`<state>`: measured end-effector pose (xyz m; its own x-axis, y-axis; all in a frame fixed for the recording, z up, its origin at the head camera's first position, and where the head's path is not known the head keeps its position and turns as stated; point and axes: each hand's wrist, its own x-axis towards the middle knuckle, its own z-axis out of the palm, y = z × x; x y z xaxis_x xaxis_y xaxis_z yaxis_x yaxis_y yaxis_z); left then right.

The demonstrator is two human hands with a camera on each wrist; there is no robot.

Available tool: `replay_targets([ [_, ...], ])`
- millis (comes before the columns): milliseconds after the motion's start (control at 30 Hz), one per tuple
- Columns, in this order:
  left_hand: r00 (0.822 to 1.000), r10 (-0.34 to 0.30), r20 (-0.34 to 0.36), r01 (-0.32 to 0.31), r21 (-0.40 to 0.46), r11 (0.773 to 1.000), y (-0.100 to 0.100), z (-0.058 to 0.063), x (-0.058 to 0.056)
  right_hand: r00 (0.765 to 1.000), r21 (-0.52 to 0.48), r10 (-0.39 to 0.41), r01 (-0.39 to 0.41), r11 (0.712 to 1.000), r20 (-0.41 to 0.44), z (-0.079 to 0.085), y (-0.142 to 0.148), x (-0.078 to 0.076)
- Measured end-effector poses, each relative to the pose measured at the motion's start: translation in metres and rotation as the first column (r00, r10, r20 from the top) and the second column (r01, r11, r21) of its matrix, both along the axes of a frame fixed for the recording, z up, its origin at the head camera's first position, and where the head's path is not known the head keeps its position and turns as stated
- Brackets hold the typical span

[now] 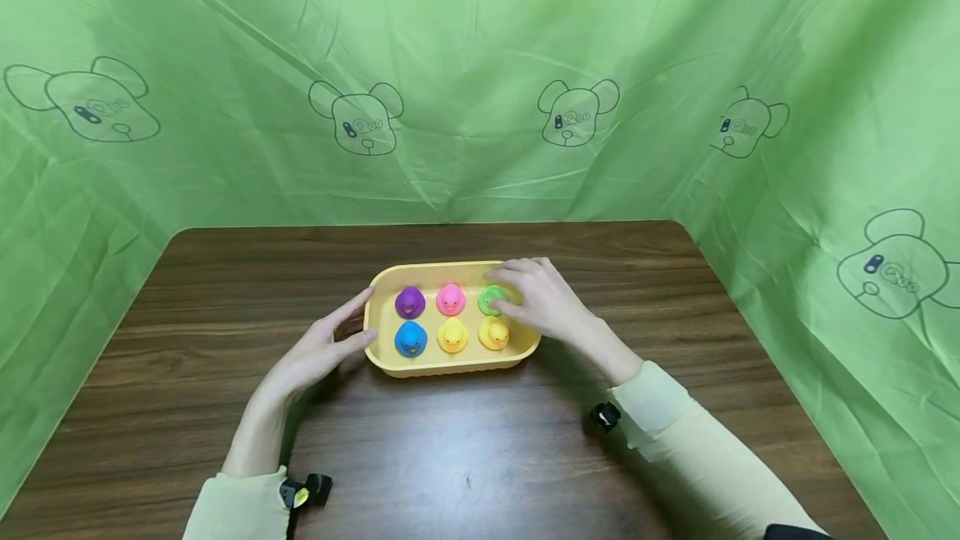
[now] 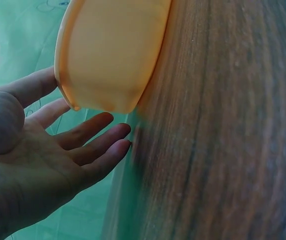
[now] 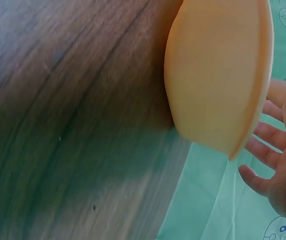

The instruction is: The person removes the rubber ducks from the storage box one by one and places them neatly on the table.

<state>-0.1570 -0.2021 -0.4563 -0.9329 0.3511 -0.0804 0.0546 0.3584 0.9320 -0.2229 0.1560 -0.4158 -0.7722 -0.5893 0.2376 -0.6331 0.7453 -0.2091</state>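
A yellow tray (image 1: 450, 367) sits on the table with small rubber ducks inside in two rows. The back row has a purple duck (image 1: 409, 302), a pink duck (image 1: 450, 299) and a green duck (image 1: 487, 298); in front are a blue duck (image 1: 410, 339) and two yellow ducks (image 1: 452, 335). My left hand (image 1: 322, 352) rests against the tray's left end, thumb and forefinger at the rim, other fingers loosely spread below. Over the right end reaches my right hand (image 1: 546, 298), its thumb overlapping the green duck and its fingers spread behind it.
The brown wooden table (image 1: 465, 457) extends around the tray. A green curtain (image 1: 465, 40) with printed bear heads hangs behind and along both sides. Each cuff carries a small black device (image 1: 604, 416).
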Motion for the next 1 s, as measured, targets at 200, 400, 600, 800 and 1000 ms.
replay_targets([
  [200, 1.0, 0.004, 0.003, -0.004, -0.004, 1.0, 0.002, 0.0, 0.0, 1.0, 0.015, -0.013, 0.013, 1.0, 0.006, -0.006, -0.002, -0.002],
  [400, 1.0, -0.006, 0.019, 0.006, -0.008, 1.0, -0.002, -0.002, 0.0, 1.0, 0.021, -0.018, 0.017, 1.0, 0.018, -0.015, -0.002, -0.004],
  [600, 0.999, -0.006, 0.031, 0.007, -0.011, 1.0, -0.002, -0.002, 0.0, 1.0, -0.001, -0.008, 0.008, 1.0, 0.01, -0.02, -0.002, -0.004],
  [800, 0.999, -0.01, 0.031, 0.01, 0.003, 1.0, 0.0, -0.002, -0.001, 1.0, 0.007, -0.007, 0.007, 1.0, -0.005, -0.022, -0.003, -0.005],
  [1000, 1.0, -0.005, 0.028, 0.006, -0.02, 1.0, -0.002, -0.002, -0.001, 1.0, 0.025, -0.022, 0.022, 0.999, 0.004, -0.025, -0.006, -0.007],
])
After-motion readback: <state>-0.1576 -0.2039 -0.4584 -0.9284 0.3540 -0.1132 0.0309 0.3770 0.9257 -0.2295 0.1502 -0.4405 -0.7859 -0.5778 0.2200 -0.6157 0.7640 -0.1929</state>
